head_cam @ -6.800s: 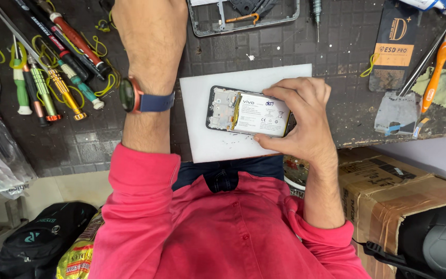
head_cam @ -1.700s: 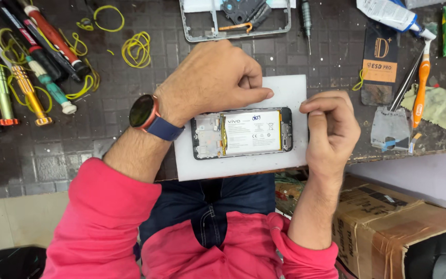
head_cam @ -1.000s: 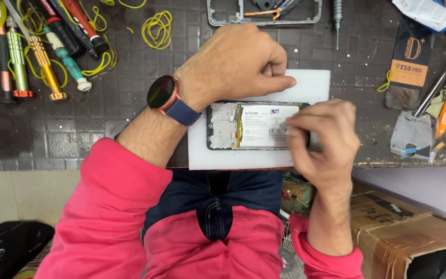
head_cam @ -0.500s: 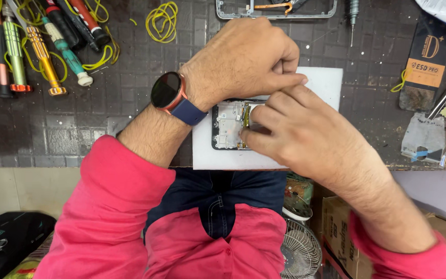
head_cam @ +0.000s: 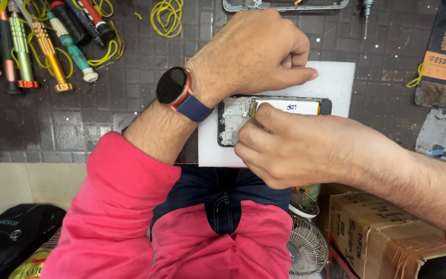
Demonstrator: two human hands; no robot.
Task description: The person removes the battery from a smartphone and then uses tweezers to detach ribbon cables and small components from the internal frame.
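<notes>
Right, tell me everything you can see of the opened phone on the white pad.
The opened phone lies flat, long side across, on a white pad on the dark gridded mat. Its back is off: a black frame encloses grey circuit parts at one end and a white, yellow-edged battery. The left hand rests a fist on its far edge; the right hand covers its near half, fingertips pinching at the board beside the battery.

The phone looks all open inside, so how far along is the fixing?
Done: the phone lies on the white pad with its back off, so the battery and the circuit board show. In hand: the left hand rests at the phone's top edge while the right hand pinches something by the board, too small to tell. Left: it is still open, and a frame lies apart above.
</notes>
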